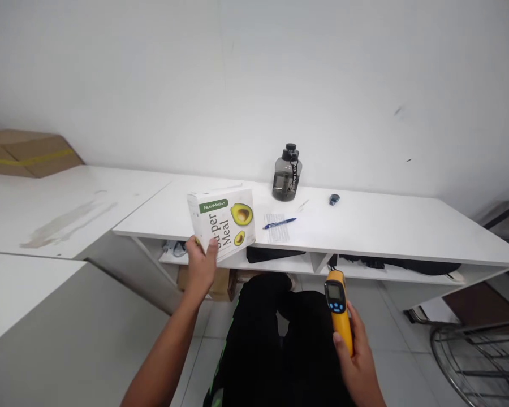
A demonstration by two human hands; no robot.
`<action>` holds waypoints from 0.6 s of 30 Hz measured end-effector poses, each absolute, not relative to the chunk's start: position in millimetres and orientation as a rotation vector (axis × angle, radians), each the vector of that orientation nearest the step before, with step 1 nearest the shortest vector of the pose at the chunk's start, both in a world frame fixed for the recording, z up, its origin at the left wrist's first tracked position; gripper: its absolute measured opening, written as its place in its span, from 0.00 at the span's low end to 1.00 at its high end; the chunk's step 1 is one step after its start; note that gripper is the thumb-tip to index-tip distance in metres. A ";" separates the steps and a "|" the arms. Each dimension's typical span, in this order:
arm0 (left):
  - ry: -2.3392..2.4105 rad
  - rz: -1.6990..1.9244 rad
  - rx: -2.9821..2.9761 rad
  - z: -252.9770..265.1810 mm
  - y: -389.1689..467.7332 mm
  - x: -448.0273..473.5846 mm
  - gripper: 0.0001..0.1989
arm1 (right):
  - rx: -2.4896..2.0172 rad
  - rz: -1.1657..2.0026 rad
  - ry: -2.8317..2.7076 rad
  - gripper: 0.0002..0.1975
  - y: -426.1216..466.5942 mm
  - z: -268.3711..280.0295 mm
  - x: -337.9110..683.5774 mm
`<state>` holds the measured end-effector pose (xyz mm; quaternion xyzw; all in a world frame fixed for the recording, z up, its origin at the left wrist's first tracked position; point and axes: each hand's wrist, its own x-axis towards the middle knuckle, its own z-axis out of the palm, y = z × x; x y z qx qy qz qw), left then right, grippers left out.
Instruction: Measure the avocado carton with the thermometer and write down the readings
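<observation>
My left hand [201, 264] grips a white cardboard box [224, 217] by its lower left corner. The box carries a green label and avocado pictures, and is tilted at the front edge of the white desk [377, 220]. My right hand [356, 353] is wrapped round the handle of a yellow infrared thermometer [341, 325], held low over my right leg. Its small screen and blue buttons face me. Just right of the box, a blue pen [280, 223] lies across a printed slip of paper [277, 233].
A dark clear water jug [285, 175] stands near the wall, with a small dark blue object [334, 199] to its right. A taped brown carton [29, 154] sits far left. Under the desktop runs a shelf [237, 260] holding dark items. A metal-framed chair [479, 362] stands lower right.
</observation>
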<state>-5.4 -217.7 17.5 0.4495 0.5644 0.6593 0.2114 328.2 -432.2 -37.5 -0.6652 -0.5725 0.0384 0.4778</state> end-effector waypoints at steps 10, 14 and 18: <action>1.943 1.183 1.690 63.5 -131.1 50.4 0.36 | -1.591 0.053 -1.436 0.34 -444.2 -41.5 313.2; 2.032 0.979 1.727 65.2 -107.1 59.4 0.40 | -1.609 0.009 -1.458 0.33 -445.1 -44.5 325.7; 2.107 0.883 1.774 57.7 -82.9 57.3 0.43 | -1.556 -0.116 -1.613 0.27 -419.4 -30.1 354.7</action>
